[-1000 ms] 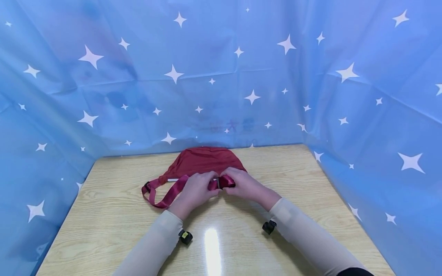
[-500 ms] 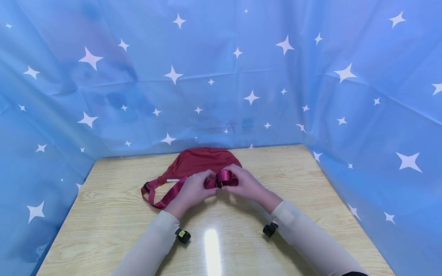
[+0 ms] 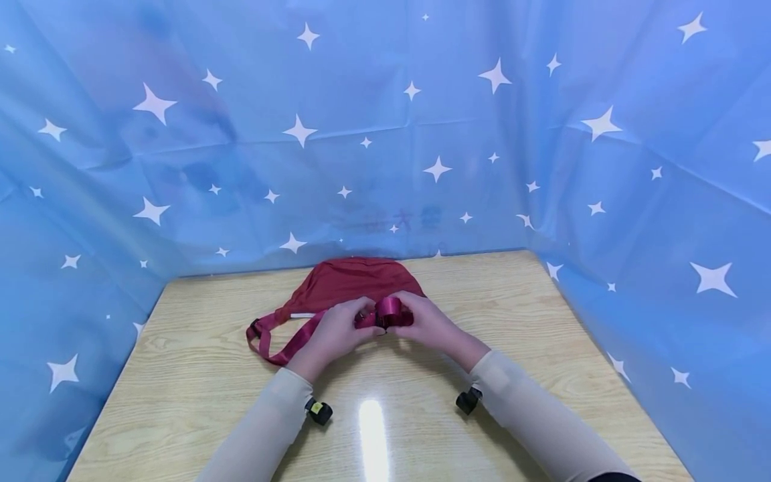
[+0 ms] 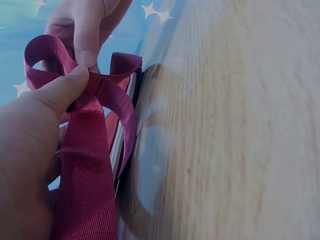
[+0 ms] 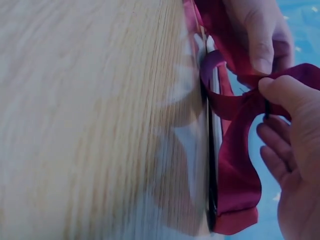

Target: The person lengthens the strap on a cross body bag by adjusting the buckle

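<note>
A dark red waist bag (image 3: 361,278) lies at the back of the table, its webbing strap (image 3: 295,345) looping out to the left. Both hands meet at the bag's front edge. My left hand (image 3: 337,331) pinches the strap between thumb and fingers; in the left wrist view the flat webbing (image 4: 87,170) runs back beneath that thumb. Opposite it, my right hand (image 3: 424,321) pinches a looped part of the same strap, thumb tip (image 5: 272,87) pressed on the webbing. A small dark buckle (image 3: 380,321) sits between the hands, mostly hidden by fingers and strap.
The pale wood table (image 3: 199,402) extends towards the front. A black slider (image 3: 255,327) sits on the left strap loop, near the bag's white strip (image 3: 302,314). A blue star-patterned curtain (image 3: 361,167) stands behind and at both sides. Small black cameras hang at both wrists.
Between the hands, the strap near the right fingers has risen into an upright loop beside the buckle. Since half a second ago the hands have barely shifted. The bag stays in place.
</note>
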{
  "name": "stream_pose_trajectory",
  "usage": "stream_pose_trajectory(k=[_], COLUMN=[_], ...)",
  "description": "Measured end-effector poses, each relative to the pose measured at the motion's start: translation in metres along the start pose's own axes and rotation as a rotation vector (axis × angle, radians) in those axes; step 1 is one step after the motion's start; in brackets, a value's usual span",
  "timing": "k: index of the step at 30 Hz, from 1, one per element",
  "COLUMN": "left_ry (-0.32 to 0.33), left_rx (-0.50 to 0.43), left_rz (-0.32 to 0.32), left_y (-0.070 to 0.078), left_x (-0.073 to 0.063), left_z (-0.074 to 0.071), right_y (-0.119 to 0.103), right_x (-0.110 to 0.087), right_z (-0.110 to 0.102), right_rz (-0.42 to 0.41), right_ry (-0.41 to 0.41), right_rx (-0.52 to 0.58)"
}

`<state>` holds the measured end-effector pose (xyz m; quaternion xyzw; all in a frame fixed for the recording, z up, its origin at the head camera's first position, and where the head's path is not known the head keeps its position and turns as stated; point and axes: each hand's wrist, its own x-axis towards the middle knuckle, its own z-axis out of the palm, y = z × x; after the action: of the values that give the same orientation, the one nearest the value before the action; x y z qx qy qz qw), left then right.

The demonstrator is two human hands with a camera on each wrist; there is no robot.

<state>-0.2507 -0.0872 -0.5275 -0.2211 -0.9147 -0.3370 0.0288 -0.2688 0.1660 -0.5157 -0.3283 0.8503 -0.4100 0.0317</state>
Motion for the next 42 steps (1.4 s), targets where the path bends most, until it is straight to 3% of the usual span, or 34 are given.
stream_pose_trajectory(k=[13, 23, 32, 42], left_ry=[0.005, 0.017, -0.001, -0.018], left_rx=[0.031, 0.038, 0.024, 0.024], left_rz=[0.038, 0.049, 0.025, 0.019], left_y=[0.004, 0.004, 0.007, 0.005], left_x=[0.003, 0.002, 0.002, 0.001], left_z=[0.001, 0.001, 0.001, 0.0], right_y=[-0.002, -0.007, -0.014, -0.012], right_x=[0.0, 0.002, 0.007, 0.003], right_z=[-0.003, -0.005, -0.002, -0.005], right_rz=[-0.008, -0.121, -0.207, -0.119], right_ry=[-0.016, 0.056, 0.104, 0.14], right_rx=[-0.016, 0.043, 0.015, 0.187])
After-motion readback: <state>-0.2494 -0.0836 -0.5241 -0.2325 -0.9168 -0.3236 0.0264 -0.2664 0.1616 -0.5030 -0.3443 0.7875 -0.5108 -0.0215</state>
